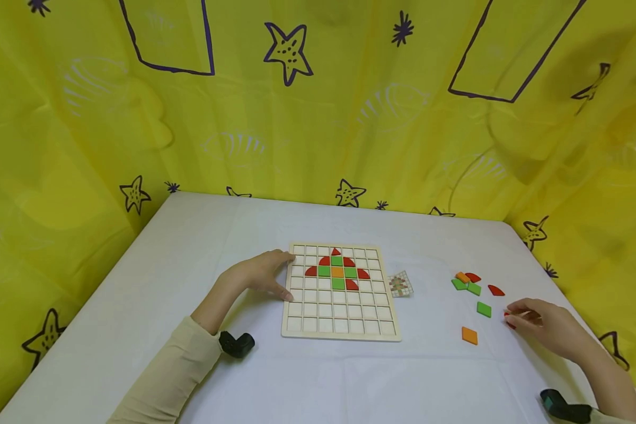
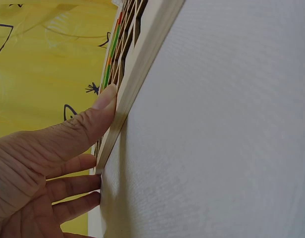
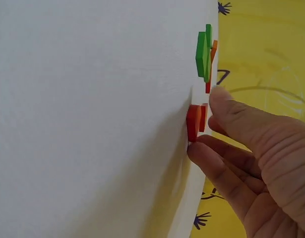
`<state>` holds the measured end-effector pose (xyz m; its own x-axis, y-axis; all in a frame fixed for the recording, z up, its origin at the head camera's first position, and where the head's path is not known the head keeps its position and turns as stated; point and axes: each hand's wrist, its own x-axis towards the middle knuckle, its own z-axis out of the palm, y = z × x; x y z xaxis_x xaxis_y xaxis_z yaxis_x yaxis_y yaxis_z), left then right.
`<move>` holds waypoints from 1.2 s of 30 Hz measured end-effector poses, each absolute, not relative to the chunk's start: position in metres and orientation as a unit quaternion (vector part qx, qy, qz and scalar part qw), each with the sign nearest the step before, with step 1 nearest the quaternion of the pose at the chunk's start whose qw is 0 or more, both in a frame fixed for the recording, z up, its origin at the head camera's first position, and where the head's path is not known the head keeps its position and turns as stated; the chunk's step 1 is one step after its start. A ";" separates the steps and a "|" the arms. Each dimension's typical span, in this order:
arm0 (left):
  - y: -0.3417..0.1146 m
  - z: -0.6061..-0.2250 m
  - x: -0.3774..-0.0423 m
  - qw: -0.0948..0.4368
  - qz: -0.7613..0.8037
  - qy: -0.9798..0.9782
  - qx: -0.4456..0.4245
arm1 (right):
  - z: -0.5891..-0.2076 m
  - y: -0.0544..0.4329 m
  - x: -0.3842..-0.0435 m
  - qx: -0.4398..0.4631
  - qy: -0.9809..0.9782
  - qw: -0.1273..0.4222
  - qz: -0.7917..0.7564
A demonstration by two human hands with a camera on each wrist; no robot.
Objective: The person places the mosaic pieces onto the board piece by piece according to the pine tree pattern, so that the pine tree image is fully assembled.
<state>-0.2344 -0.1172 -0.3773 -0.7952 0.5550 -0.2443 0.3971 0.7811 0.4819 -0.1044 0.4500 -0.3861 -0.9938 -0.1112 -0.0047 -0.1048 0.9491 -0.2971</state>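
Observation:
My left hand (image 1: pixel 265 274) rests at the left side of a wooden grid board (image 1: pixel 310 325). In the left wrist view its thumb (image 2: pixel 105 99) touches the board's rim, with the other fingers fairly straight below. Red, green and orange tiles, among them a middle orange tile (image 1: pixel 337 272), form a tree-like pattern in the upper cells. At the right, my right hand (image 1: pixel 543 324) reaches round a red tile (image 3: pixel 193 121) low at the tabletop. The index fingertip is right at its end; a gap shows between thumb and tile. Part of that tile is hidden in the head view.
A small pattern card (image 1: pixel 401 284) lies against the board's right edge. Loose tiles lie left of my right hand: a red quarter-round (image 1: pixel 496 290), a green tile (image 1: pixel 484 309), an orange tile (image 1: pixel 470 335) and a small cluster (image 1: pixel 466 284). A yellow curtain (image 1: pixel 318 129) borders the white table (image 1: pixel 233 229).

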 end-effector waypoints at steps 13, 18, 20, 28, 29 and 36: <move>-0.116 -0.378 -0.235 0.193 0.207 0.924 0.257 | -0.385 0.443 -0.098 -0.070 0.978 0.042 -0.191; -0.116 -0.377 -0.234 0.195 0.206 0.925 0.252 | -0.387 0.441 -0.101 -0.086 0.976 0.036 -0.195; -0.116 -0.377 -0.235 0.193 0.206 0.925 0.254 | -0.388 0.439 -0.102 -0.092 0.976 0.027 -0.195; -0.117 -0.377 -0.234 0.193 0.203 0.925 0.257 | -0.391 0.434 -0.103 -0.095 0.976 0.003 -0.197; -0.117 -0.377 -0.234 0.193 0.203 0.925 0.256 | -0.392 0.433 -0.103 -0.096 0.975 -0.003 -0.199; -0.117 -0.378 -0.235 0.191 0.203 0.925 0.258 | -0.394 0.424 -0.105 -0.150 0.961 -0.083 -0.216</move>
<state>-0.2354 -0.1168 -0.3779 -0.7942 0.5542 -0.2491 0.3992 0.7850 0.4736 -0.1050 0.4240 -0.3935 -0.9413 -0.2517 0.2250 -0.3238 0.8616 -0.3910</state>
